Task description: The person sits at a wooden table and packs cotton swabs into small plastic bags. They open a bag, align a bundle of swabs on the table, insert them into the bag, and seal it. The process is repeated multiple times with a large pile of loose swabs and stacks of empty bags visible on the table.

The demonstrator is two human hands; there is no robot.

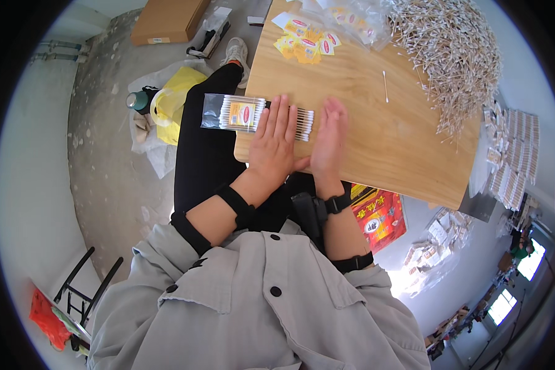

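My left hand (271,145) lies flat with its fingers stretched out across a clear plastic pack of cotton swabs (228,117) near the table's left front edge. A yellow and white label card shows through the film. The swabs' right ends (305,125) stick out past my fingers, and the middle of the row is hidden under them. Just right of those ends, my right hand (329,139) is held on edge, fingers stretched and slightly blurred, holding nothing that I can see. One loose cotton swab (385,86) lies farther right on the wooden table (382,148).
A large heap of loose cotton swabs (450,55) covers the far right of the table. Label cards (308,42) and clear plastic bags (361,21) lie at the back. Stacked swab packs (515,151) stand beyond the right edge. A yellow bag (177,98) sits on the floor left.
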